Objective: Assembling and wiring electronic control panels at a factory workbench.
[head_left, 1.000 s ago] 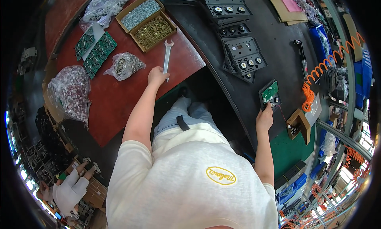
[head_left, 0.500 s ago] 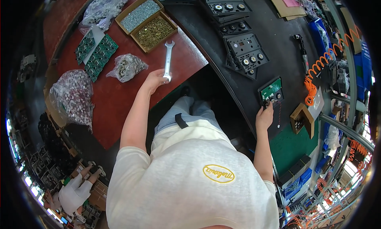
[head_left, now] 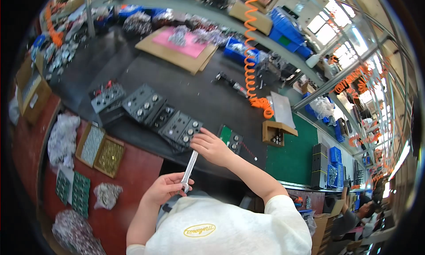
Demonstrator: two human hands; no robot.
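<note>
A: What's the biggest thing here?
B: The black worktop (head_left: 199, 84). On it lies an overlapping row of black panels (head_left: 177, 132), stiff and fairly light by their look; I'd lift one by its rim.
A: And beside them?
B: A separate panel with a green board (head_left: 226, 134), probably fragile, so edges only, clear of its thin red lead (head_left: 249, 151).
A: The hands?
B: The right hand (head_left: 213, 148) reaches over the nearest panel's edge, fingers slightly apart; I can't tell whether it grips anything. The left hand (head_left: 161, 188) holds the wrench (head_left: 190, 166) by its near end, in front of the worktop's edge; the far end runs up to the right hand.
A: How would that handle?
B: Rigid, dense, smooth enough to slip; mid-shank should balance best.
</note>
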